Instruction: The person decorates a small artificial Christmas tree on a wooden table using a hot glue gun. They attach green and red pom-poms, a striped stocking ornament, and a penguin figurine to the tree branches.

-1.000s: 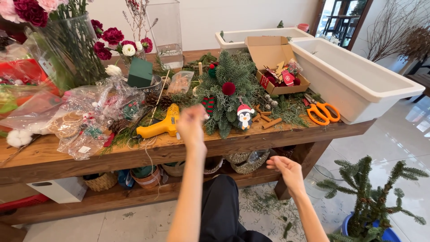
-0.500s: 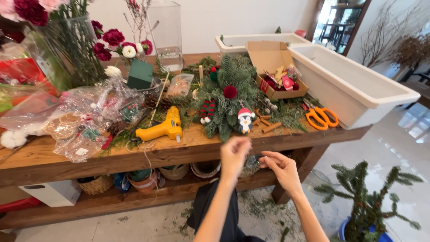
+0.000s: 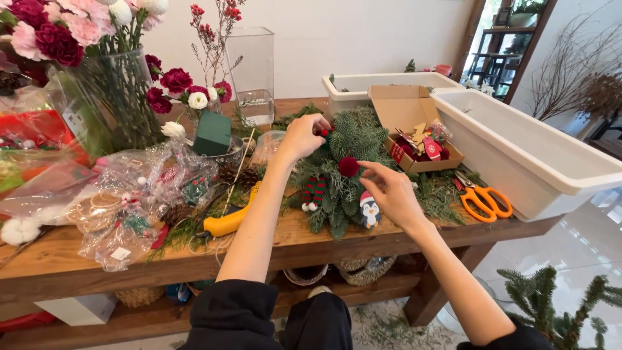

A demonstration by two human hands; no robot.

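A green fir wreath (image 3: 350,146) lies on the wooden table (image 3: 58,256), dressed with a red pompom (image 3: 348,166), a penguin figure (image 3: 370,210) and red striped stockings (image 3: 313,192). My left hand (image 3: 302,135) rests on the wreath's upper left edge, fingers pinched on a small red piece (image 3: 322,131). Hovering over the wreath's right side is my right hand (image 3: 392,193), fingers spread and holding nothing, just right of the pompom and above the penguin.
A yellow glue gun (image 3: 228,219) lies left of the wreath, among plastic bags (image 3: 123,214) and pine cones. A cardboard box of ornaments (image 3: 414,136), orange scissors (image 3: 483,198) and white planter troughs (image 3: 531,155) are to the right. Flower vases (image 3: 103,97) stand at back left.
Both hands rose from below the table edge onto the wreath. My left hand went to its upper left edge and closed on a small red piece; my right came over the pompom.
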